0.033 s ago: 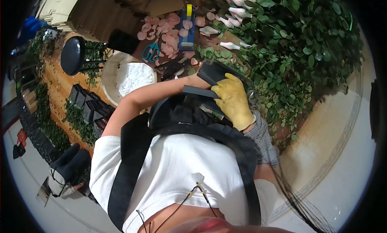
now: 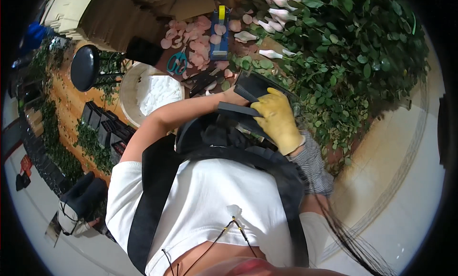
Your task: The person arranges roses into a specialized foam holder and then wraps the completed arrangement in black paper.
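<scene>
Head view, black rectangular box-like piece (image 2: 254, 86): tilted before the torso, just above a flat black slab (image 2: 237, 109).
Right hand in yellow glove (image 2: 276, 114): fingers over both; grip cannot be told.
Bare left hand (image 2: 238, 97): at the piece's left edge, partly hidden; grip unclear.
Beyond: teal-handled scissors (image 2: 177, 63), pale-pink petals (image 2: 198, 44).
Right: heaped green leafy stems (image 2: 362, 56).

Left of the foliage (image 2: 355, 61), scissors (image 2: 177, 62) seemingly touch petals (image 2: 197, 46).

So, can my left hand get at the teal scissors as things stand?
Probably yes: the teal scissors lie uncovered beside pink petals. But your left hand, partly hidden, seems occupied at the black blocks, so it would likely need freeing first.
</scene>
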A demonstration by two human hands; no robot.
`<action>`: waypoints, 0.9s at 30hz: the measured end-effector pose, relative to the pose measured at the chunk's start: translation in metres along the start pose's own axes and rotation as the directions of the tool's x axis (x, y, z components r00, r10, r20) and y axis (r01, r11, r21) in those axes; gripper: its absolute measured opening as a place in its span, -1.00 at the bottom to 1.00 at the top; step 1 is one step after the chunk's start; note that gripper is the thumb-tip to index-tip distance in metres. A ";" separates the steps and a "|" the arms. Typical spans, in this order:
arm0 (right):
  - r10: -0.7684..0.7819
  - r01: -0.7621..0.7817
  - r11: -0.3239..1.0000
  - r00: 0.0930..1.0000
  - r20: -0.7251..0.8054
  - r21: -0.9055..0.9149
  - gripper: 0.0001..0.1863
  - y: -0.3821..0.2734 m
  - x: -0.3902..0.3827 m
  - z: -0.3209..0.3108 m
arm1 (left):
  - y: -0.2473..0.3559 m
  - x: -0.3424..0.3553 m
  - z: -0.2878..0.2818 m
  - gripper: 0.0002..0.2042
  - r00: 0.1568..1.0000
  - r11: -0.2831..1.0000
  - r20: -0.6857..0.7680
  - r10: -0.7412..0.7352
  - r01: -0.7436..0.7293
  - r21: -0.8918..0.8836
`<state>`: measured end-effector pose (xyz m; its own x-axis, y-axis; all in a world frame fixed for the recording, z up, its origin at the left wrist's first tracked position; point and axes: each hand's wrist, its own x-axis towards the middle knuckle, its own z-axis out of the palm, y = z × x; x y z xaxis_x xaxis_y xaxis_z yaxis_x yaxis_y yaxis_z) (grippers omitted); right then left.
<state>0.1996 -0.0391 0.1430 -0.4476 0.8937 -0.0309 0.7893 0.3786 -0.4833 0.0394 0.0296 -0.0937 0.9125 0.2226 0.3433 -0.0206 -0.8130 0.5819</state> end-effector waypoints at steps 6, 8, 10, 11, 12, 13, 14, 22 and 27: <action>0.053 -0.056 0.996 0.998 -0.038 -0.063 -0.57 0.052 -0.005 -0.061 | 0.001 0.005 0.022 -0.09 0.997 0.905 0.071 0.018 -0.046 0.423; 0.190 -0.183 0.960 0.982 0.010 -0.211 -0.51 0.069 0.018 -0.040 | 0.001 0.007 0.017 0.10 0.954 0.933 0.288 -0.083 -0.027 0.359; 0.339 -0.221 0.856 0.923 0.184 -0.468 -0.60 0.077 0.044 0.005 | 0.004 0.008 0.013 0.12 0.946 0.953 0.308 -0.100 0.002 0.304; 0.528 -0.409 0.823 0.806 0.268 -0.394 -0.64 0.079 0.055 0.024 | 0.004 0.009 0.011 0.11 0.955 0.962 0.283 -0.087 0.006 0.274; 0.487 -0.358 0.830 0.838 0.244 -0.428 -0.65 0.084 0.050 0.030 | 0.006 0.009 0.010 0.10 0.962 0.952 0.260 -0.077 -0.007 0.306; 0.438 -0.363 0.862 0.884 0.161 -0.354 -0.62 0.084 0.050 0.037 | 0.006 0.010 0.009 0.09 0.969 0.947 0.238 -0.061 -0.019 0.321; 0.489 -0.430 0.849 0.859 0.151 -0.306 -0.57 0.083 0.040 0.036 | 0.007 0.010 0.009 0.08 0.967 0.943 0.246 -0.060 -0.026 0.333; 0.304 -0.392 0.757 0.919 0.250 0.523 -0.26 0.005 -0.081 0.035 | 0.007 0.015 0.010 0.06 0.976 0.961 0.215 -0.041 -0.021 0.277; 0.334 -0.320 0.940 0.934 0.127 -0.119 -0.64 -0.001 -0.105 0.092 | 0.009 0.012 0.010 0.06 0.968 0.954 0.249 -0.022 -0.054 0.295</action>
<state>0.2075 -0.1558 0.0662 -0.2073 0.9307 -0.3014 0.9353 0.0982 -0.3401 0.0537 0.0193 -0.0913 0.9857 0.0993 0.1361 0.0512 -0.9463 0.3193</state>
